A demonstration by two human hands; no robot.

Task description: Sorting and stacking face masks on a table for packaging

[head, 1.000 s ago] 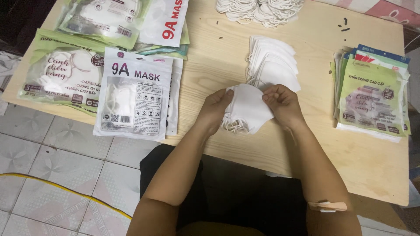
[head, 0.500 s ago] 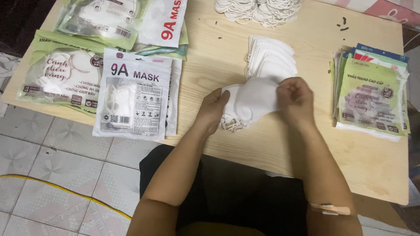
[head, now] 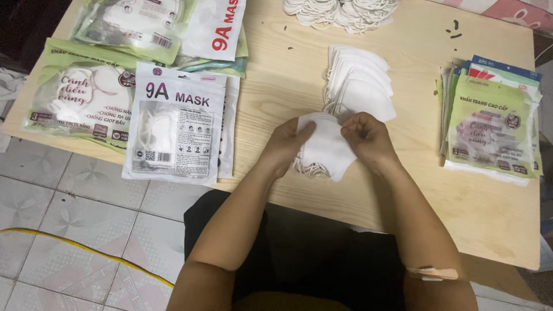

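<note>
Both hands hold a small stack of folded white masks just above the near part of the wooden table, roughly at the middle of its width. The left hand pinches the stack's left edge, thumb on top and fingers curled under. The right hand pinches the upper right corner, fingers pressed together on it. The masks' white ear loops hang out below the stack on its left side, touching or nearly touching the table.

Just behind the held stack, touching it or nearly so, lies a fanned pile of white masks on the table. Farther behind that, at the table's far edge, sits a heap of loose white ear loops.

Left of the held stack, near it, lie white mask packets with a clear window, stacked. Farther left is a green mask packet, filled, overhanging the table's left edge. Behind those, more filled packets overlap each other.

Right of the held stack, well apart, is a stack of flat green packets, with blue-edged ones under it at the far side.

A bandage strip sits on the right forearm near the elbow. Below the table's left edge, a yellow cord runs across the tiled floor.
</note>
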